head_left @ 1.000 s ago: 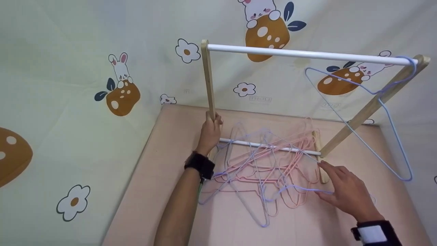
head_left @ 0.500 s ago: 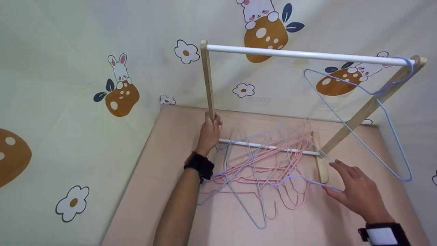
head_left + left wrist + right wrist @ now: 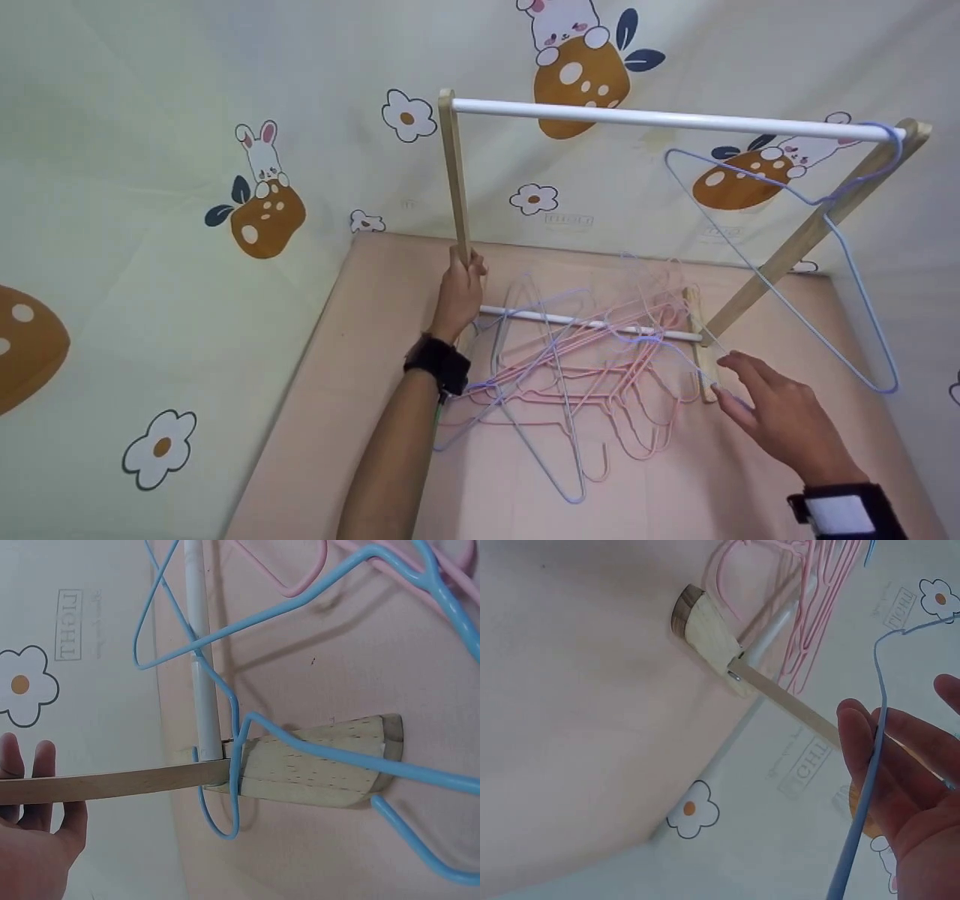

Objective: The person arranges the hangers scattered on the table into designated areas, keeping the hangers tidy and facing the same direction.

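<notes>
In the head view my left hand (image 3: 460, 296) grips the wooden left upright (image 3: 455, 180) of a small clothes rack low down. My right hand (image 3: 787, 420) pinches a blue clothes hanger (image 3: 859, 825) between thumb and fingers, off to the right of the pile. Its far end reaches over pink hangers (image 3: 577, 397) heaped around the lower bar. Another blue hanger (image 3: 825, 201) hangs by its hook at the right end of the white top rail (image 3: 660, 118). Blue hangers (image 3: 315, 746) also lean across the rack's left foot (image 3: 315, 780).
The rack's right upright (image 3: 799, 247) slants down to a wooden foot (image 3: 705, 375). Beneath everything is a pinkish surface (image 3: 360, 360) that meets a pale wall (image 3: 322, 75) printed with rabbits and flowers.
My right hand has moved right, drawing the blue hanger out from over the pile, and the hanger's far end has swung up toward the lower bar. My left hand keeps its place.
</notes>
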`<state>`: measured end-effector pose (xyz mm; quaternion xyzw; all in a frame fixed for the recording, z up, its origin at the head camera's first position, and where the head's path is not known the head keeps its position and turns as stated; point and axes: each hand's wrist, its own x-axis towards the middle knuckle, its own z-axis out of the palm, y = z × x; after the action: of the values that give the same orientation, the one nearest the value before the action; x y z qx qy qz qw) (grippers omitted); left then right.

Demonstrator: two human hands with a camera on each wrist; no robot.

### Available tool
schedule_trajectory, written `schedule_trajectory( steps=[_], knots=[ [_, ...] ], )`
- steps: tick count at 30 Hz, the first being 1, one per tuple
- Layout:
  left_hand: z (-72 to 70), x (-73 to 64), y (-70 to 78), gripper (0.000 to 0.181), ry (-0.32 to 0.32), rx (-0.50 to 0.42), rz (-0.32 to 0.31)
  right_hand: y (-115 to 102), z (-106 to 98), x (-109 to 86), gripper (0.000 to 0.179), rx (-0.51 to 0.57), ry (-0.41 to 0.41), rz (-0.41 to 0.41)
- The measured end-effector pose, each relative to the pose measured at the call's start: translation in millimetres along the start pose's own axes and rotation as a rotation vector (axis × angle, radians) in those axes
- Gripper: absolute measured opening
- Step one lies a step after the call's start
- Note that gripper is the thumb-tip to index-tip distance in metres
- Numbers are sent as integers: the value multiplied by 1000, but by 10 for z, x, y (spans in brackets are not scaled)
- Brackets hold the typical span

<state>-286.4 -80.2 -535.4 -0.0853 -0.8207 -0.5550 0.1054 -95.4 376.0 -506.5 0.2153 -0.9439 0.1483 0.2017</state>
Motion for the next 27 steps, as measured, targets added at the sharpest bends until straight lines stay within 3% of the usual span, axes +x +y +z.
schedule_trajectory(
  steps=[15,27],
  knots=[
    [1,11,-10,17,-8,-29,14,-147,-276,137,33,-36,-23,43],
    [-4,-10,11,15,-11,-26,-16,-223,-631,339,3,-53,-7,137]
  ],
)
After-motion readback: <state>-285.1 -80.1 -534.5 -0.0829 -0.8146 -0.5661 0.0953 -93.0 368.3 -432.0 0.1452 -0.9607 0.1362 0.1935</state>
